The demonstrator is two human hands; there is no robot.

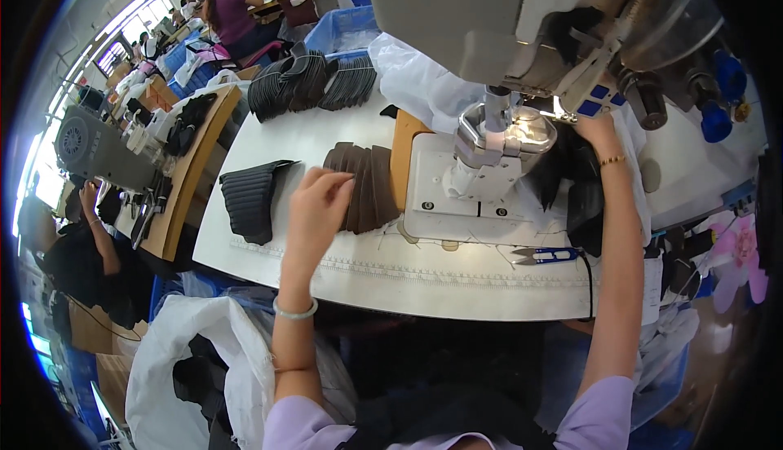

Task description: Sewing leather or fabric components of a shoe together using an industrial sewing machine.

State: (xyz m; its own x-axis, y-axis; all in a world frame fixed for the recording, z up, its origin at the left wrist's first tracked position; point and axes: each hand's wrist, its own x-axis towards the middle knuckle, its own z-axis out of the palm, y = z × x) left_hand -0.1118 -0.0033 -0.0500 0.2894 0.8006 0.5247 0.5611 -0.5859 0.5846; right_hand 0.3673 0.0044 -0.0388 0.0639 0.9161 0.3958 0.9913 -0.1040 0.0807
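My left hand is raised over the white table, its fingers pinched together; whatever is between them I cannot make out. Just behind its fingertips lies a fanned row of brown leather-like pieces. On its other side is a stack of black pieces. My right hand reaches up beside the sewing machine, at the far right of its needle area, and its fingers are mostly hidden by the machine. Below that hand hang dark pieces at the machine's right side.
Blue-handled thread snips lie near the table's front edge. More dark pieces stand in rows at the back, beside white plastic sheeting. A white sack with black scraps is at lower left. Co-workers sit at other machines on the left.
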